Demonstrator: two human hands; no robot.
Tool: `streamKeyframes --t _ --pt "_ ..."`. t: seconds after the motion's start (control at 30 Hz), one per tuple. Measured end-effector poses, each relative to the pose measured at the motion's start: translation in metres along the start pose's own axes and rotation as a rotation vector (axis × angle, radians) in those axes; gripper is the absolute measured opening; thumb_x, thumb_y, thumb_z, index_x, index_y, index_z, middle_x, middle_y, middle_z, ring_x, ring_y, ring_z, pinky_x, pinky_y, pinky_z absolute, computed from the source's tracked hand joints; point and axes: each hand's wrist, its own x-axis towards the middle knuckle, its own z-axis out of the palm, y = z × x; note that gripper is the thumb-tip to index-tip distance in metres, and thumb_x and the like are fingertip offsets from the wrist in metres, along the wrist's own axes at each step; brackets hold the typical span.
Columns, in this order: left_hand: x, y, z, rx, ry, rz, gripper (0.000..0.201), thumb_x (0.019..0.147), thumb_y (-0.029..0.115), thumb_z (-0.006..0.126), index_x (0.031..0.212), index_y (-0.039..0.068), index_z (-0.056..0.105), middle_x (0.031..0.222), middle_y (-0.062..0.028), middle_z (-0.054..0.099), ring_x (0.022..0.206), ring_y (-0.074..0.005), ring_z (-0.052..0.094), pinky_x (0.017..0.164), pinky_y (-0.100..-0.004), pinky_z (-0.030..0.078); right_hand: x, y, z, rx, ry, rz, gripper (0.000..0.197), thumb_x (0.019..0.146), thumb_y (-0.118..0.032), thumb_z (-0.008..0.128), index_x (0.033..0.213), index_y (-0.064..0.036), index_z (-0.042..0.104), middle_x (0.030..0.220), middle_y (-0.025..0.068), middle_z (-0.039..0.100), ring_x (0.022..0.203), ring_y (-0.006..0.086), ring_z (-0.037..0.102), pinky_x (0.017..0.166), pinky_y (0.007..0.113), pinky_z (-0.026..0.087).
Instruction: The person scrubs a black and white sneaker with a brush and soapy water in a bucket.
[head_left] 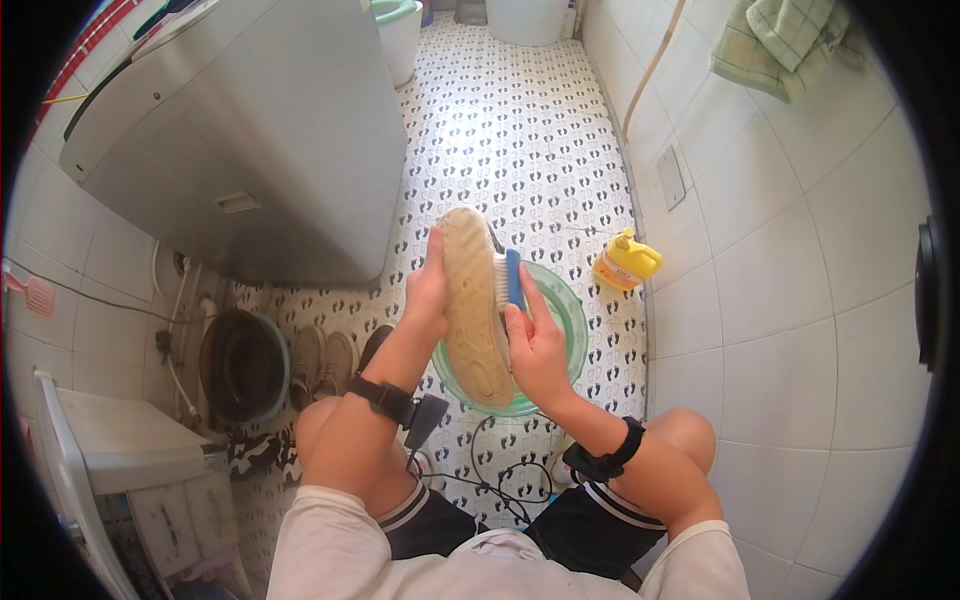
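A shoe (472, 310) with a tan sole is held up, sole facing me and toe end away or near, I cannot tell which. My left hand (428, 290) grips its left side, the thumb lying along the sole's edge. In my right hand (537, 345) is a scrub brush (514, 279) with a blue back and white bristles. Its bristles meet the right side of the shoe. Below both hands stands a green basin (568, 330) on the floor, its inside mostly hidden by the shoe and my hands.
A yellow jug (627, 261) stands right of the basin near the tiled wall. At left are a grey washing machine (250, 150), a dark-lined basin (243, 365) and a pair of shoes (338, 362). Black cables (490, 487) lie between my feet. A checked towel (785, 45) hangs upper right.
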Motion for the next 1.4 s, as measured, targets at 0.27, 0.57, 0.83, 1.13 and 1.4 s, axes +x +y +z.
streamKeyframes --t 0.27,0.57,0.83,1.13,1.4 --pt "0.011 -0.002 -0.015 -0.069 0.015 0.012 0.081 0.093 0.07 0.053 0.125 -0.003 0.063 0.116 -0.0131 0.069 0.102 -0.0227 0.069 0.09 -0.0408 0.057 -0.01 -0.004 0.005 -0.045 -0.049 0.035 0.056 0.101 -0.018 0.055 0.155 -0.0168 0.039 0.063 0.009 0.055 0.053 0.0137 0.049 0.055 0.032 0.044" --pt "0.008 -0.001 -0.012 -0.073 -0.038 -0.007 0.071 0.093 0.067 0.055 0.123 0.004 0.064 0.112 -0.0084 0.07 0.098 -0.0195 0.069 0.088 -0.0401 0.058 -0.007 -0.017 -0.004 -0.11 -0.102 -0.031 0.057 0.1 -0.015 0.056 0.155 -0.0133 0.038 0.061 0.0121 0.057 0.051 0.0199 0.056 0.055 0.035 0.046" --pt "0.002 -0.013 -0.004 -0.036 -0.133 0.01 0.077 0.097 0.067 0.049 0.128 -0.002 0.062 0.116 -0.0139 0.069 0.102 -0.0227 0.069 0.089 -0.0383 0.057 0.005 -0.009 -0.007 -0.15 -0.039 -0.056 0.058 0.1 -0.015 0.056 0.155 -0.0135 0.038 0.062 0.0125 0.058 0.052 0.022 0.057 0.056 0.037 0.047" --pt "0.004 0.002 -0.008 -0.034 0.062 0.02 0.076 0.098 0.067 0.046 0.127 -0.002 0.062 0.116 -0.0134 0.069 0.103 -0.0233 0.069 0.088 -0.0402 0.058 -0.021 -0.009 0.001 -0.162 -0.112 -0.031 0.058 0.1 -0.015 0.056 0.155 -0.0141 0.038 0.064 0.0159 0.059 0.053 0.0292 0.06 0.054 0.039 0.046" --pt "-0.007 -0.002 0.0 -0.121 -0.13 0.006 0.076 0.097 0.068 0.047 0.127 -0.001 0.061 0.114 -0.0118 0.069 0.101 -0.0224 0.069 0.088 -0.0402 0.058 0.0 -0.011 -0.005 -0.106 -0.044 -0.106 0.056 0.1 -0.015 0.056 0.154 -0.0146 0.04 0.061 0.0152 0.056 0.052 0.0299 0.058 0.054 0.039 0.046"
